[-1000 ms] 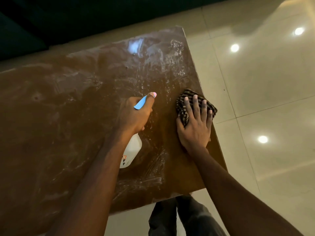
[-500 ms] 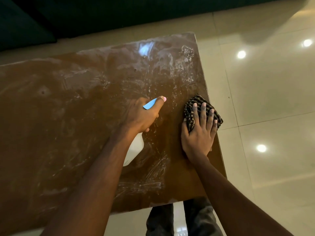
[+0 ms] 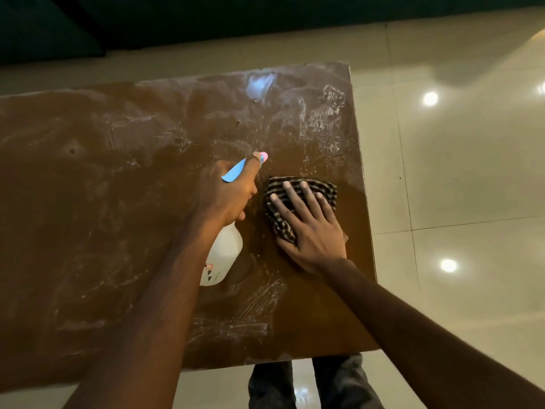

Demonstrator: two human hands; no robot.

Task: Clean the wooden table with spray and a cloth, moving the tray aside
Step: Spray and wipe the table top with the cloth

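Observation:
The brown wooden table fills most of the view, streaked with wet smears. My left hand grips a white spray bottle with a blue trigger and pink nozzle, pointed away from me over the table's right half. My right hand lies flat, fingers spread, pressing a dark checked cloth onto the tabletop close to the right edge. Cloth and bottle hand are almost side by side. No tray is in view.
The table's right edge and near edge drop to a glossy beige tiled floor with light reflections. My legs stand just beyond the near edge. A dark area lies behind the table.
My right hand has slid the cloth a little to the left, closer to the bottle hand. The left hand keeps its hold on the bottle. The view has shifted slightly.

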